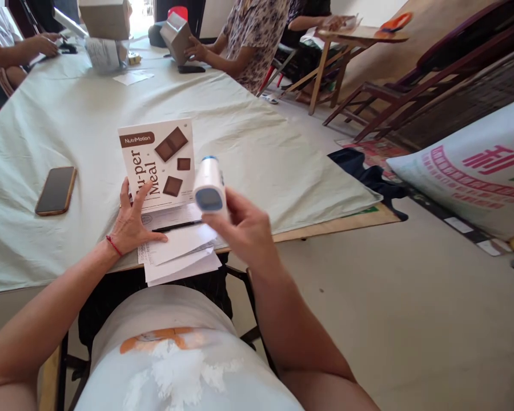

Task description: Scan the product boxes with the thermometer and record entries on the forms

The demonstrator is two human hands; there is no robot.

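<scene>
My right hand [251,231] grips a white and blue handheld device [209,185] with a small grey screen, shaped like an infrared thermometer. It is held above the table edge, just right of a white and brown NutriMotion box [158,165] with chocolate pieces printed on it, which stands upright. Against the box's lower left rests my left hand [137,220], its fingers spread over the front and its thumb down on a stack of papers [182,257]. Across the papers lies a thin black pen [175,225]. The sheets overhang the table's near edge.
A phone [55,191] lies left on the cloth-covered table [248,154]. Across the table, one person [252,45] holds a cardboard box [177,37], and another person's hands [47,44] show at far left. A chair [389,91] and a printed white sack [475,171] are right.
</scene>
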